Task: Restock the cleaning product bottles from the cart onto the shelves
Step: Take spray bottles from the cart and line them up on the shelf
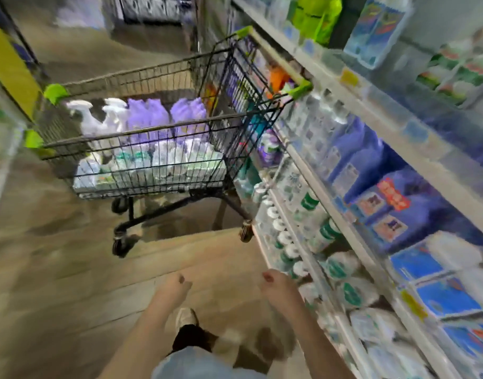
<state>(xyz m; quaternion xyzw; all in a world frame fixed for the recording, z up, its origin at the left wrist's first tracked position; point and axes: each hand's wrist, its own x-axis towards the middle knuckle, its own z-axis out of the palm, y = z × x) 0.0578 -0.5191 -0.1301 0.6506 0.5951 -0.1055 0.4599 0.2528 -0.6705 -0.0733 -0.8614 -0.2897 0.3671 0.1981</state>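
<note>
Left grip and right grip, loosely curled and empty at bottom centre, should reach the black wire cart mid-frame and lift one purple plastic spray bottle upright.

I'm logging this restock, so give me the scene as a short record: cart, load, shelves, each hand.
cart: in the aisle beside the shelves, ahead of the person
load: purple bottles and white spray bottles, with more packs beneath
shelves: on the right, stocked with bottles and packs
left hand: empty, fingers loosely curled, short of the cart
right hand: empty, fingers loosely curled, touching nothing
picture: blurred, labels unreadable
</note>
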